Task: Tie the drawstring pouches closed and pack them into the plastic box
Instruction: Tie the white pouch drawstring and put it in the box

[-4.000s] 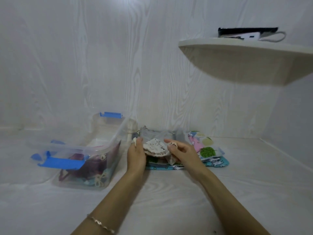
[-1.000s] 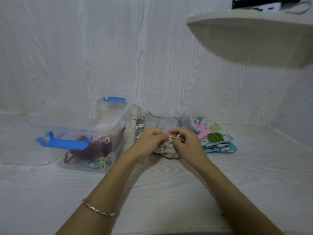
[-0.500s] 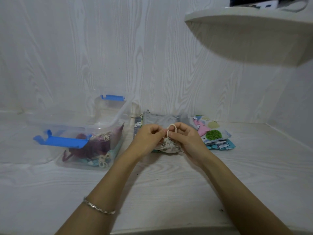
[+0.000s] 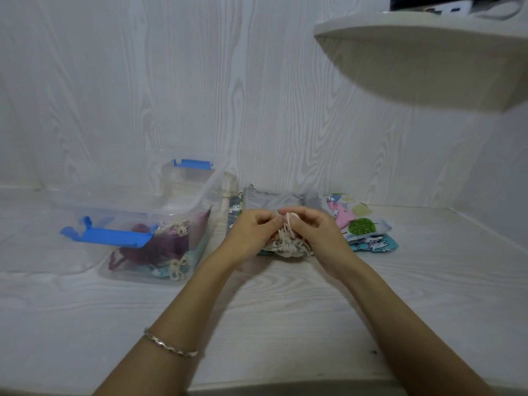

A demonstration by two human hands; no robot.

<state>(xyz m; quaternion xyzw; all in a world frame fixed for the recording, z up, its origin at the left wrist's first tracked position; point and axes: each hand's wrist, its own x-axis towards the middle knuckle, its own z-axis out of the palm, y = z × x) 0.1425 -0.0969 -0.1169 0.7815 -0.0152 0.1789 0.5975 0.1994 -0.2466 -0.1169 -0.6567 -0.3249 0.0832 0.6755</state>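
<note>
You are holding a small pale printed pouch (image 4: pixel 285 248) between both hands. It is resting on the table (image 4: pixel 285 315), at the near edge of a pile of flat pouches (image 4: pixel 363 228). Its mouth is bunching up tight, and a cream cord (image 4: pixel 290 222) is rising from it in a small loop between your fingers.

Your left hand (image 4: pixel 251 232) is pinching the cord from the left with curled fingers. Your right hand (image 4: pixel 317 232) is pinching it from the right, thumb and forefinger meeting at the loop. The two hands are touching at the fingertips just above the pouch. I cannot tell whether a knot is sitting in the cord.

Behind your hands a grey pouch (image 4: pixel 274 200) is lying on top of the pile. Pink, tree-printed and turquoise ones are fanning out to the right.

Just beside the pile on the left, a clear plastic box (image 4: pixel 200 192) is standing open on the table. It is showing a blue latch (image 4: pixel 105 235) at its near end and another (image 4: pixel 192 163) at its far end. Tied pouches (image 4: pixel 154 247) are lying inside it, dark purple and light blue, and their cream bows are showing through the wall.

A silver bracelet (image 4: pixel 168 345) is sitting on your left wrist. A white shelf (image 4: pixel 423 52) is jutting out from the wall at the upper right.
</note>
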